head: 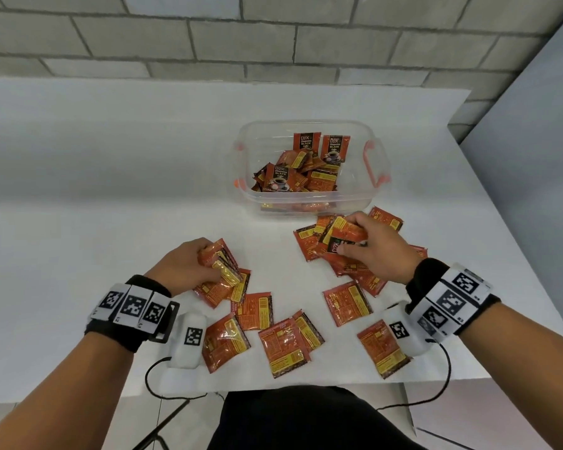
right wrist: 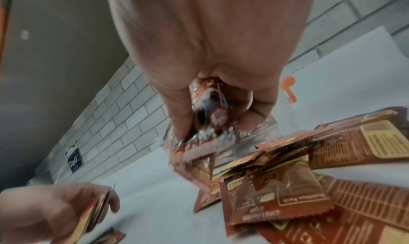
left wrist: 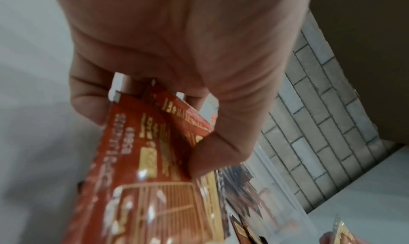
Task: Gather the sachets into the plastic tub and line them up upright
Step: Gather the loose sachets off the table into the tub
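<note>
A clear plastic tub (head: 309,207) with orange clips stands mid-table. It holds several red sachets (head: 301,170), most lying jumbled and two leaning upright at the back. My left hand (head: 189,266) grips a small bunch of sachets (head: 223,266), which the left wrist view shows pinched between thumb and fingers (left wrist: 155,143). My right hand (head: 369,246) grips a few sachets (head: 343,237) over a heap just in front of the tub; the right wrist view shows them (right wrist: 210,115) curled in the fingers. More sachets (head: 283,342) lie flat near the table's front edge.
The white table (head: 111,190) ends at a grey brick wall (head: 208,37) behind and drops off at the right edge (head: 514,254). White wrist cameras with black cables (head: 189,339) hang under both wrists near the front edge.
</note>
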Demonstrator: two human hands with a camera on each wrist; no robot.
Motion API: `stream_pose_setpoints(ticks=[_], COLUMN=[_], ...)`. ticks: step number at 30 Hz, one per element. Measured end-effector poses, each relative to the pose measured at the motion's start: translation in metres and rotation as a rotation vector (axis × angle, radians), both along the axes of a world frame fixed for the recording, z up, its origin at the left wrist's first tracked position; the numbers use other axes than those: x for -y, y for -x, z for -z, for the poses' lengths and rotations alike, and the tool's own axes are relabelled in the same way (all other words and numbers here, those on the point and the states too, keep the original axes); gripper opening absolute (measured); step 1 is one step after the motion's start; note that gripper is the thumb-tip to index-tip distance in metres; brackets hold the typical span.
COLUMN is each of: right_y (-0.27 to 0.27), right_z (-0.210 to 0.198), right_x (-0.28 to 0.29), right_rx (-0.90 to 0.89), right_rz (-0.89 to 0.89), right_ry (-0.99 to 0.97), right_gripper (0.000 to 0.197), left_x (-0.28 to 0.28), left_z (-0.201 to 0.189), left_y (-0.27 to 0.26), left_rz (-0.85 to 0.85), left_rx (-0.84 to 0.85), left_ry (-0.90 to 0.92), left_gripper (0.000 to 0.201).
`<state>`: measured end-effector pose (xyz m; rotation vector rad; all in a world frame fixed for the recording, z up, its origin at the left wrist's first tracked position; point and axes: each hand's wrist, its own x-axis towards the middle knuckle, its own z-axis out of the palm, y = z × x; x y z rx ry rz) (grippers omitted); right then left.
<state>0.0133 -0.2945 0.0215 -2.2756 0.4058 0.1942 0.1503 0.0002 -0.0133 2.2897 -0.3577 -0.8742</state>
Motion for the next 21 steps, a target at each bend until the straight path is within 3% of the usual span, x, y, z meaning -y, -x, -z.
stream_pose_setpoints(ticks=[4, 8, 13, 18, 21], right_y=[0.011, 0.022, 0.02, 0.019, 0.019], right_z=[-0.003, 0.007, 0.016, 0.02, 0.02], right_x=[0.003, -0.002, -0.003, -0.005, -0.004], right_rx=[-0.262, -0.466, -0.489, -0.429, -0.366], right_rz=[-0.272, -0.47, -0.535, -0.525, -0.525], right_ry=[-0.004, 0.226, 0.397, 0.397, 0.403], right_gripper=[0.038, 0.059, 0.069, 0.06, 0.054], left_x=[0.0, 0.005, 0.015, 0.012, 0.007], left_z=[0.003, 0.006, 0.008, 0.01, 0.009], left_y=[0.007, 0.011, 0.01, 0.003, -0.001], left_rz=[0.144, 0.203, 0.203, 0.152, 0.078], left_rx=[-0.05, 0.0, 0.079, 0.11, 0.091], left_ry=[-0.058, -0.134, -0.217, -0.237, -0.162], left_gripper=[0.047, 0.055, 0.05, 0.049, 0.036])
